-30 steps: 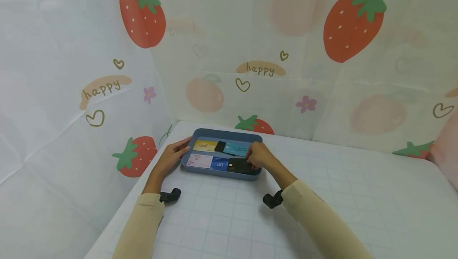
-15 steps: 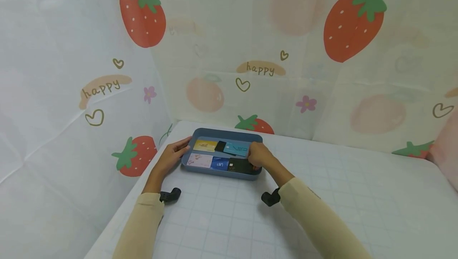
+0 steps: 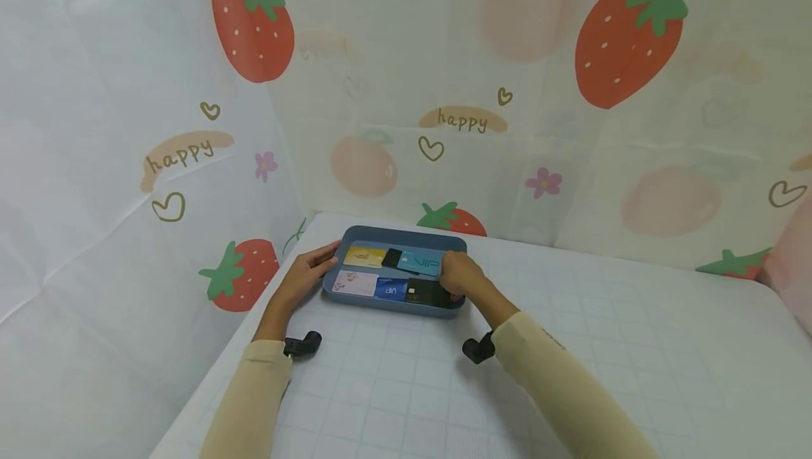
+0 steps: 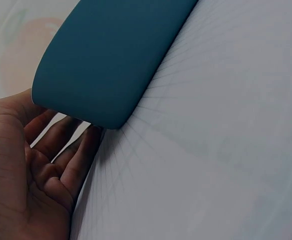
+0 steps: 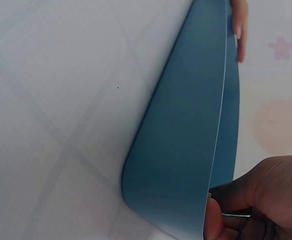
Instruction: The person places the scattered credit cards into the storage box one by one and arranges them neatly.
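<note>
A shallow blue-grey tray (image 3: 388,307) lies near the table's back edge in the head view. My left hand (image 3: 303,277) holds its left end, thumb at the rim and fingers along the outer wall, as the left wrist view shows. My right hand (image 3: 464,277) reaches over the right end with curled fingers at the end of a black VIP card (image 3: 426,293); the fingertips are mostly hidden. Left of that card in the front row are a blue VIP card (image 3: 390,290) and a pale pink card (image 3: 354,283). Behind them lie a yellow card (image 3: 364,256) and a teal VIP card (image 3: 419,262).
Another black card (image 3: 391,258) shows partly under the teal one. A white cloth with a faint grid covers the table (image 3: 393,388). Curtains with a strawberry print (image 3: 539,92) hang right behind and to the left of it.
My right hand has shifted slightly to the right at the tray's end, its fingers curling lower. My left hand and the tray have stayed in place.
</note>
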Available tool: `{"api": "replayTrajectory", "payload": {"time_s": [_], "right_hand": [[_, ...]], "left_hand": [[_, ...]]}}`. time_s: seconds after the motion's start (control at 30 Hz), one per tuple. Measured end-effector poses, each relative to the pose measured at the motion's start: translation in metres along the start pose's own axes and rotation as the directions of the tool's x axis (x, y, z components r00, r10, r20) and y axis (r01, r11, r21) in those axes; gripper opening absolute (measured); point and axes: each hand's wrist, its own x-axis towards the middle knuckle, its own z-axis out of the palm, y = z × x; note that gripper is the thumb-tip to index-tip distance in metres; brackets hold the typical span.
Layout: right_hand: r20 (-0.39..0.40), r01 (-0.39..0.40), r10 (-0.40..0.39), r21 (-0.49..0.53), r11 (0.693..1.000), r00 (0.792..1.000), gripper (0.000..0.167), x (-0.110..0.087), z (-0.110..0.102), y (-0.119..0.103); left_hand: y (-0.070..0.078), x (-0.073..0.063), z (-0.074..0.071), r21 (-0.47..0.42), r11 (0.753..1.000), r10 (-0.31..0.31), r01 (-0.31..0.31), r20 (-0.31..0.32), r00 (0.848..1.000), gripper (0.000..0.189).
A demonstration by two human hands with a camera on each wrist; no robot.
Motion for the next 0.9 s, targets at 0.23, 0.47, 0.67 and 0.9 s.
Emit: {"api": "replayTrajectory", "payload": {"time_s": [0.23,0.47,0.67,0.9], "right_hand": [[0.008,-0.019,0.019,-0.009,1.0,1.0,0.014,0.002,0.001,-0.002],[0.005,-0.012,0.012,-0.035,0.999,1.0,0.018,0.003,-0.002,-0.005],[0.01,-0.002,0.002,-0.032,0.999,1.0,0.021,0.001,-0.002,-0.005],[0.023,-0.014,0.015,-0.055,0.998,1.0,0.024,0.001,0.0,-0.006]], "left_hand": [[0.038,-0.016,-0.003,0.0,1.0,-0.008,0.008,0.042,0.999,0.05],[0.041,-0.014,-0.003,0.004,1.0,0.0,0.0,0.042,0.999,0.05],[0.025,-0.005,0.0,0.002,1.0,-0.009,0.009,0.028,1.0,0.05],[0.001,0.004,0.004,-0.006,1.0,-0.013,0.013,0.011,1.0,0.05]]}}
